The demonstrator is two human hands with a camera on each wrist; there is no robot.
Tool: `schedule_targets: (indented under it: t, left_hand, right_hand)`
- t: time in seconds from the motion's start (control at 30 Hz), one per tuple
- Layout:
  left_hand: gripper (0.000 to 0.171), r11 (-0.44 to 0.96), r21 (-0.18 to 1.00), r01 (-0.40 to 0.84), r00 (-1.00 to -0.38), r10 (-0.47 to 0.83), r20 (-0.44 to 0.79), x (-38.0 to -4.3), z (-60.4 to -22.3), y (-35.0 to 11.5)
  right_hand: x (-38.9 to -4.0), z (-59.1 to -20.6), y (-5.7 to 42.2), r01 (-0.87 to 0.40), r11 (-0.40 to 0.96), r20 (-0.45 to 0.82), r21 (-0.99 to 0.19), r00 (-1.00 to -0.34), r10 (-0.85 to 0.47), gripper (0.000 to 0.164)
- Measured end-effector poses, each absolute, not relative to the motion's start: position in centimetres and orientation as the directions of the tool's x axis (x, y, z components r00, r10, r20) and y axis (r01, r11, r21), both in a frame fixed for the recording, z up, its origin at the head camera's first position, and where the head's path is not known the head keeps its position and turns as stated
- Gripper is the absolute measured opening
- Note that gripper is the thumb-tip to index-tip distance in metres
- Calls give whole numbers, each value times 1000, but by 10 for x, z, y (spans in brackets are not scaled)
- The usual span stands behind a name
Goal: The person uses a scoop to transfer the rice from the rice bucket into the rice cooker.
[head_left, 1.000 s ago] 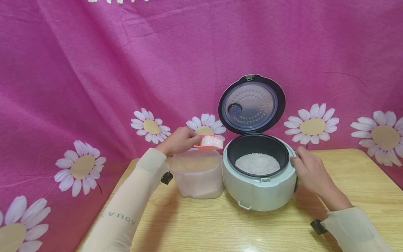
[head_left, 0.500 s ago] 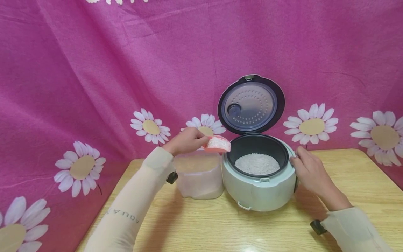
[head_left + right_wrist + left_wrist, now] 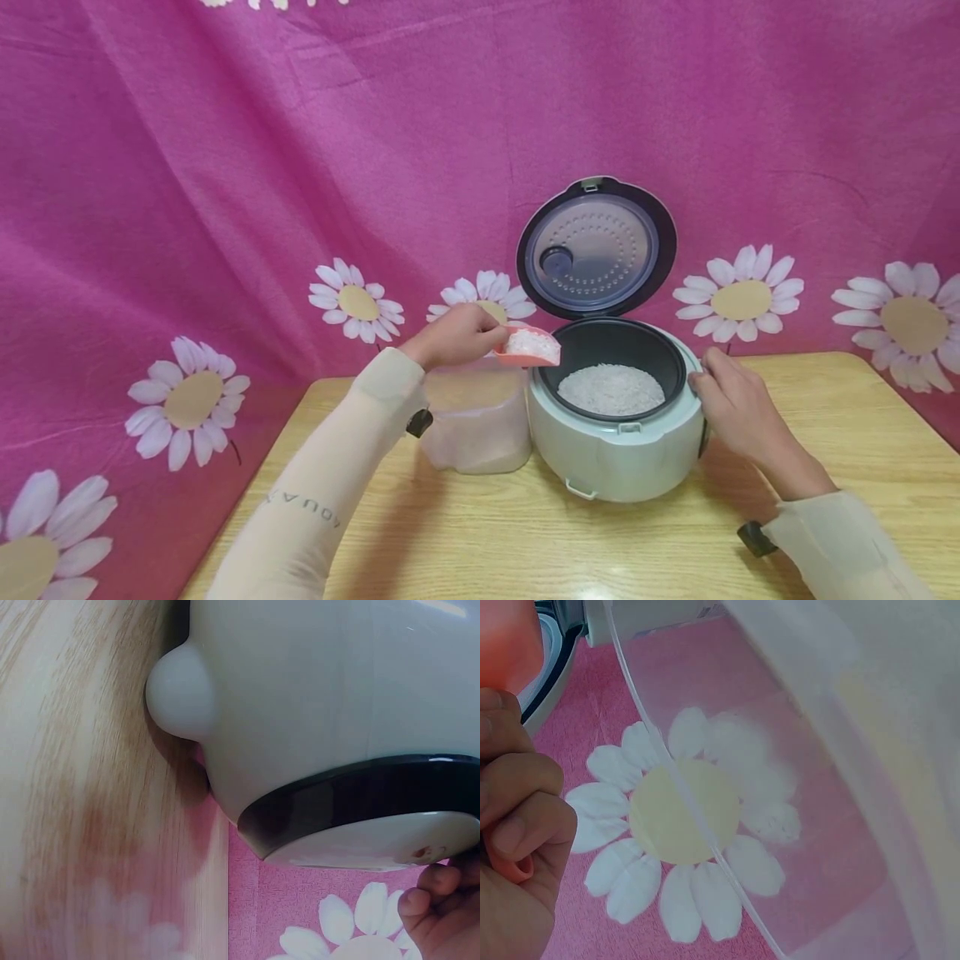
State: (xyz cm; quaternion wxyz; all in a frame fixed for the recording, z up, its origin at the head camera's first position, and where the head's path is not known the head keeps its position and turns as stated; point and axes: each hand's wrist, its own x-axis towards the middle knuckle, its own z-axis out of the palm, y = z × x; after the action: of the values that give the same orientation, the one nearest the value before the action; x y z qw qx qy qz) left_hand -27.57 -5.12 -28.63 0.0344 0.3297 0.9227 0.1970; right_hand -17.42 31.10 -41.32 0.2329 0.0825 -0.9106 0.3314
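My left hand (image 3: 457, 336) grips a coral-pink scoop (image 3: 528, 360) heaped with white rice. The scoop's front end overlaps the left rim of the rice cooker (image 3: 622, 467) in the head view. In the left wrist view, curled fingers (image 3: 525, 780) wrap the scoop's handle, its end showing below them. White rice (image 3: 611, 390) lies in the cooker's dark inner pot, and the lid (image 3: 597, 246) stands raised behind. With thumb at the rim, my right hand (image 3: 742, 412) holds the cooker's right side; its fingers (image 3: 439, 881) curl at the cooker's edge in the right wrist view.
A translucent plastic container (image 3: 480, 437) stands left of the cooker, partly under my left hand. Both rest on a wooden table (image 3: 480, 550). Close behind hangs a magenta cloth (image 3: 420, 150) printed with daisies.
My left hand has carried the filled scoop rightward, from over the plastic container to the cooker's left rim. My right hand stays at the cooker's side.
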Motion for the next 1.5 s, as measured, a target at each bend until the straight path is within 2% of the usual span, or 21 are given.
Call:
schedule_targets:
  t: [0.23,0.47,0.73,1.0,1.3,1.5]
  left_hand:
    - [36,692,351,631,-753,655,61,-280,-287,-44]
    - [33,767,295,570,-804,594,10,-278,-281,-38]
    - [32,793,257,553,-816,577,-27,-278,-277,-35]
    - [31,777,215,592,-794,608,-10,-279,-272,-35]
    - [31,797,214,564,-815,580,-13,-276,-267,-32]
    - [33,788,172,591,-801,598,14,-275,-264,-30]
  right_hand:
    - [-174,-414,311,-295,768,468,-568,-883,7,16]
    - [-174,-413,312,-285,771,453,-570,-891,6,16]
    - [-174,-413,312,-291,767,452,-571,-892,-2,16]
    - [-174,-412,311,-295,768,462,-568,-887,2,16]
    - [-173,-412,311,-303,768,470,-564,-883,-3,17]
    - [-173,-411,311,-296,766,460,-571,-888,-1,17]
